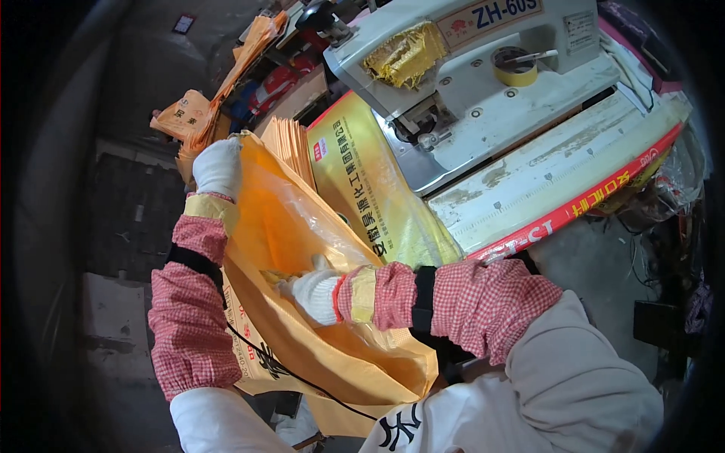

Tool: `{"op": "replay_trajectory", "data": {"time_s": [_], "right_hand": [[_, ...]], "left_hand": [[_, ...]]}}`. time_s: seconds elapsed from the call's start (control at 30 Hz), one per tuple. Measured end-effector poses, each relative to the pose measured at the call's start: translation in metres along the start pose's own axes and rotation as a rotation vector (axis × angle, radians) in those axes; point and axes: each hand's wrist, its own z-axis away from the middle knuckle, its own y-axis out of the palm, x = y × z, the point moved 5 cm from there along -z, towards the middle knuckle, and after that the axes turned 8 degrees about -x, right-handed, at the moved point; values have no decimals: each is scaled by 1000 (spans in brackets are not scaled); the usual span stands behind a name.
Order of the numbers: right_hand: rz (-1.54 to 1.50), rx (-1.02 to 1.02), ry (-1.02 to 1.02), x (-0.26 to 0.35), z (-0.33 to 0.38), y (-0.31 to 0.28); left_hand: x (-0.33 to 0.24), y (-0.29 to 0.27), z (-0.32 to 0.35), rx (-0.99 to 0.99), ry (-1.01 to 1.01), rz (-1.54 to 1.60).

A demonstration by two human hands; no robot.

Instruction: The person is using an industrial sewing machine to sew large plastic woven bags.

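Observation:
My left hand (217, 167), in a white work glove, is closed on the upper rim of a large orange-yellow woven sack (260, 198). A clear plastic liner (332, 240) shows inside its mouth, which gapes wide. My right hand (311, 293), gloved too, reaches into the mouth near the middle. Its thumb stands apart and the other fingers stretch toward the far left wall; their yellowish tips are partly hard to make out. The lower part of the sack hangs down in front of my body.
A grey sewing machine (483, 90) stands on a pale worktable (521, 196) at the upper right, a yellow tape roll (516, 68) on it. A stack of folded orange sacks (287, 147) lies beyond the open one. A black cord (302, 377) crosses the sack.

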Motion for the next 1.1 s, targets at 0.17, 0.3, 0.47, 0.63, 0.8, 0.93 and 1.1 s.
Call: {"op": "replay_trajectory", "data": {"time_s": [0.17, 0.3, 0.47, 0.63, 0.8, 0.93, 1.1], "right_hand": [[-374, -23, 58, -11, -3, 1], [94, -24, -242, -14, 9, -25], [-141, -313, 16, -43, 1, -72], [350, -114, -77, -38, -9, -46], [124, -348, 5, -54, -14, -46], [167, -359, -31, -54, -16, -72], [-195, -1019, 227, -78, -10, -160]], "left_hand": [[-23, 32, 4, 127, 136, 87], [-57, 59, 38, 356, 301, 349], [-26, 58, 34, 25, 60, 86], [-36, 44, 27, -160, 151, 95], [-48, 29, 46, -218, 214, 210], [-48, 20, 57, -324, 311, 207], [-38, 17, 63, -308, 268, 276]]}}
